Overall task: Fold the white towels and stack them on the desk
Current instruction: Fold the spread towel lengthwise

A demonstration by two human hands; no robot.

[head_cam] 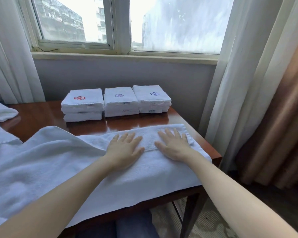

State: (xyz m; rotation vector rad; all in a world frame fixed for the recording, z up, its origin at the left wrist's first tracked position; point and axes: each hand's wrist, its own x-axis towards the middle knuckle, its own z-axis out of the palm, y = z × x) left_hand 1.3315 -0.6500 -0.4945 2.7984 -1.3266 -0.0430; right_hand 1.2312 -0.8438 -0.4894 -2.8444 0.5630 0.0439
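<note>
A long white towel [62, 165] lies across the front of the brown desk [41, 114], folded lengthwise, its left part rumpled and draping toward me. My left hand [124, 148] and my right hand [174, 145] press flat on its right end, fingers straight and spread, side by side. Three stacks of folded white towels stand at the back of the desk: the left stack [83, 105] with a red emblem, the middle stack [120, 102] and the right stack [151, 98] with blue emblems.
More loose white towels [2, 110] lie at the desk's left edge. A window and grey wall close the back. Curtains [248, 83] hang on both sides, close to the desk's right corner. The floor and my knees show below the front edge.
</note>
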